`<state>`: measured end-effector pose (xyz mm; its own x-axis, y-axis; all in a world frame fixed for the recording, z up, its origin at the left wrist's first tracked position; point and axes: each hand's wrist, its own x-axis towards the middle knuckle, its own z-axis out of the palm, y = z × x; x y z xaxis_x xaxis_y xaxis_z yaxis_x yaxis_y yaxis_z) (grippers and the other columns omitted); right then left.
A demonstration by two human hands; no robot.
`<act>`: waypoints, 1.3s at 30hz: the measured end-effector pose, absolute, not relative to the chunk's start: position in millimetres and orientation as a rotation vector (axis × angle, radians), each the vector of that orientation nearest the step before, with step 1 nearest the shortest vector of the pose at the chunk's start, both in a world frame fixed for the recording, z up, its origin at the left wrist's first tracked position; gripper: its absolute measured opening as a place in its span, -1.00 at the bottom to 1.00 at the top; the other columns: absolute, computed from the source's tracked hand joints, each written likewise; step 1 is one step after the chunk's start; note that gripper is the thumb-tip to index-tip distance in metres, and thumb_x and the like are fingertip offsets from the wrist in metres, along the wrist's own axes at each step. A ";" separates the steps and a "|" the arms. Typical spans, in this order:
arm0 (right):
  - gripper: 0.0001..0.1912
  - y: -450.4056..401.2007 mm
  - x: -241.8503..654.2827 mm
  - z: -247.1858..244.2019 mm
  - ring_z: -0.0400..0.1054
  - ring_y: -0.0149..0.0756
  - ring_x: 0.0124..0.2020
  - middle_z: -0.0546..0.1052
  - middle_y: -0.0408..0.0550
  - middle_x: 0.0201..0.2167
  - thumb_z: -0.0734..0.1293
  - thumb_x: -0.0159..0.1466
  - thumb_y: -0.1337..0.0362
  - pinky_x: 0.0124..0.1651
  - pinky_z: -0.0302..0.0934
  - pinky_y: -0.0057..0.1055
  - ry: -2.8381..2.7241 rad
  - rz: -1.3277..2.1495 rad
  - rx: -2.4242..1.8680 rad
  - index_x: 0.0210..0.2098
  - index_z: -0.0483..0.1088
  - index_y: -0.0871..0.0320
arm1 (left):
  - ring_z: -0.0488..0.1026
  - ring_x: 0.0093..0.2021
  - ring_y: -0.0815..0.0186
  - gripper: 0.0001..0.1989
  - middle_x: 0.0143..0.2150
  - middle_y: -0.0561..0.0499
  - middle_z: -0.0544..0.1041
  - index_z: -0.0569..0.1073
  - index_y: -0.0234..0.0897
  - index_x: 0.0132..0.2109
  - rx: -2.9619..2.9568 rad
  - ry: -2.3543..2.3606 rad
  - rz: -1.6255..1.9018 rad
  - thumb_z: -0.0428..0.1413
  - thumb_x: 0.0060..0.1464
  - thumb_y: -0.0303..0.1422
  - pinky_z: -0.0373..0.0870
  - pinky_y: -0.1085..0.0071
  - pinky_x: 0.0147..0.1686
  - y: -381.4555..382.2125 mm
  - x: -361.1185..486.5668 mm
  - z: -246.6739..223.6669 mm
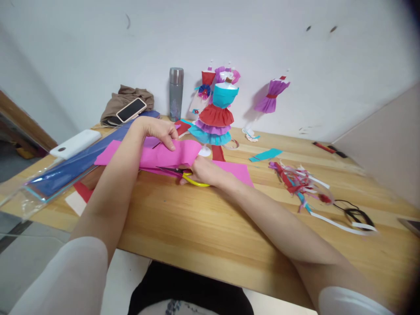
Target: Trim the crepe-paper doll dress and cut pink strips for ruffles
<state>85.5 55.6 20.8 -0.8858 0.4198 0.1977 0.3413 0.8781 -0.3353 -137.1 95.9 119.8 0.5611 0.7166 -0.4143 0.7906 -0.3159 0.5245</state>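
A bright pink sheet of paper (160,155), crepe-like in look, lies across the table under both my hands. My left hand (160,131) bends down onto its upper part, fingers curled and gripping it. Scissors with yellow handles (196,180) are in my right hand (205,170), their dark blades pointing left along the sheet's near edge, partly against the paper. More pink paper (234,170) extends to the right beyond my right wrist. Behind my hands stands a small dress form (225,111) in a turquoise top and tiered red, purple and blue skirt.
A grey thermos (176,94) and another dress form in purple (272,96) stand by the wall. At left are a phone (131,110), a white power bank (75,143) and a blue packet (62,175). Paper scraps (297,181) and a black cord (357,216) lie right.
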 end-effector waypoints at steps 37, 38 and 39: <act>-0.58 -20.8 72.5 63.5 0.37 -0.25 -0.35 0.56 -0.01 -0.33 0.31 0.37 -0.12 -0.39 -0.02 -0.42 -2.629 0.719 -1.200 -0.20 0.41 0.15 | 0.42 -0.36 0.33 -0.67 -0.37 -0.01 0.55 0.58 -0.36 -0.36 2.030 1.116 0.419 0.36 -0.10 -0.15 0.31 0.42 -0.30 80.1 -156.8 129.6; -0.59 -22.5 73.1 61.5 0.37 -0.25 -0.36 0.55 -0.01 -0.34 0.31 0.37 -0.11 -0.40 -0.02 -0.41 -2.605 0.725 -1.204 -0.21 0.40 0.15 | 0.42 -0.35 0.33 -0.67 -0.37 -0.01 0.55 0.58 -0.36 -0.35 2.025 1.111 0.429 0.36 -0.11 -0.15 0.31 0.42 -0.29 80.2 -157.1 129.9; -0.60 -24.1 73.9 59.3 0.35 -0.27 -0.37 0.54 -0.03 -0.35 0.32 0.37 -0.10 -0.40 -0.03 -0.41 -2.579 0.739 -1.202 -0.22 0.39 0.15 | 0.42 -0.35 0.32 -0.67 -0.37 -0.01 0.55 0.58 -0.37 -0.35 2.015 1.105 0.446 0.36 -0.11 -0.15 0.31 0.41 -0.29 80.2 -157.2 130.1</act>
